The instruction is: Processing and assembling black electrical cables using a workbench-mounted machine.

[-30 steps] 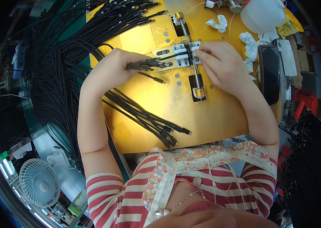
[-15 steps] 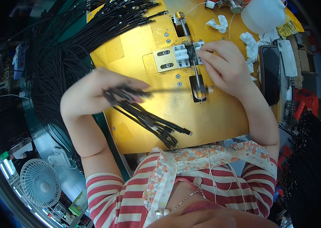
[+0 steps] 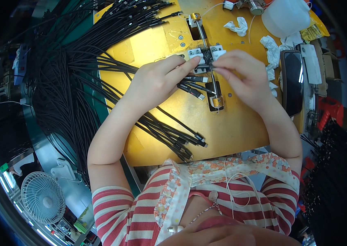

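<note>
Black USB cables [image 3: 192, 90] with metal-tipped plugs run under my left hand [image 3: 155, 80], which is closed around some of them. From its fingertips one dark cable end [image 3: 204, 66] points right, over the middle of a clamp fixture with white blocks [image 3: 195, 53] and a steel rod [image 3: 213, 82]. My right hand [image 3: 243, 76] is pinched at the tip of that cable end, just right of the rod. Exactly what its fingertips grip is partly hidden. Another bunch of cables [image 3: 169, 135] lies on the yellow plate [image 3: 231, 127] nearer to me.
A large heap of black cables [image 3: 65, 86] covers the left side, with plugs fanned over the plate's far left corner. At the right are a phone [image 3: 291, 78], crumpled tissues [image 3: 270, 49] and a white container [image 3: 284, 18]. A fan [image 3: 44, 197] stands lower left.
My left hand has swung right and away from me to the fixture, bringing cables over the plate. My right hand has shifted slightly nearer me, and its fingertips now meet the cable end.
</note>
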Demonstrator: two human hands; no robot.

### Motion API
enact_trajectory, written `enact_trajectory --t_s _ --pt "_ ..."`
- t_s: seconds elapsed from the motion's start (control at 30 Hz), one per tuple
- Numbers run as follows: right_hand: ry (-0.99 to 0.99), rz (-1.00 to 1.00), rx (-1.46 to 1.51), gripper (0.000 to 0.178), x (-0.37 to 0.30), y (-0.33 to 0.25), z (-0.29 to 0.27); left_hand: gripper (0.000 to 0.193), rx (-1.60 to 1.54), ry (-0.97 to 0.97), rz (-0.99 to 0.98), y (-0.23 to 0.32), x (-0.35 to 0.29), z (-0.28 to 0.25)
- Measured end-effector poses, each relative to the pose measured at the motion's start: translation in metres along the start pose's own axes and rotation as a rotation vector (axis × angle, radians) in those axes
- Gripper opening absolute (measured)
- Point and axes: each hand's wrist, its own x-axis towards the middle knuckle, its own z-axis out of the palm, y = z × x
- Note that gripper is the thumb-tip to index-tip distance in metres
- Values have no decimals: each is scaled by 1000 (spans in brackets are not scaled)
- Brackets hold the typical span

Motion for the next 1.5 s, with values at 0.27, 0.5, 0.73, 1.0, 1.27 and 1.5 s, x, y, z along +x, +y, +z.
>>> enact_trajectory --t_s 0.27,0.5,0.73,1.0,1.27,1.5 --pt "16 266 -147 7 2 18 6 51 151 26 32 -4 3 12" --pt "3 200 -228 6 4 17 7 38 230 -4 51 -8 2 11" --pt "-72 69 -366 8 1 13 1 55 202 -26 -11 -4 2 11" --pt "-106 -82 -100 14 3 -3 8 56 167 -34 -18 -6 2 10" --pt "-139 -19 -115 11 7 3 -13 55 191 -45 -3 -7 1 9" --pt "-108 82 -12 10 5 6 -9 55 172 -55 3 -8 1 6"
